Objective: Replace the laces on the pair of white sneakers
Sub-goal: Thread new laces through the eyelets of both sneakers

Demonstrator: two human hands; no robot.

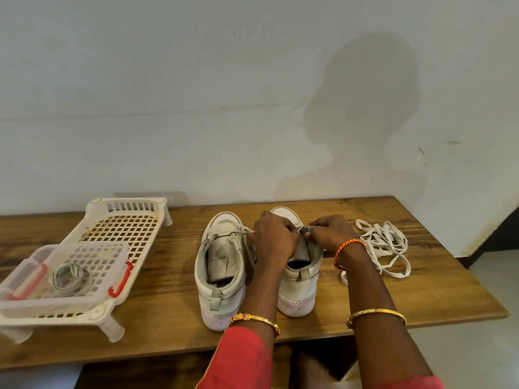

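1. Currently both hands work over the right sneaker (298,279), which stands on the wooden surface (421,279) with its heel toward the person and its toe toward the wall.
2. Left hand (273,238) and right hand (330,234) each pinch a grey lace (304,228) above the tongue, fingers curled tightly around it.
3. Its long axis runs away from the person, so the eyelet rows lie directly beneath both hands, equally near each.
4. Just beside it, the left sneaker (222,265) carries a grey lace across its upper eyelets.
5. White laces (382,248) lie in a loose tangle to the right, nearer the right hand.
6. A clear box (64,273) holding a coiled lace sits on a white rack (123,228) at the far left.
7. Judging by this, the old lace is probably being freed; whether it is knotted is unclear.
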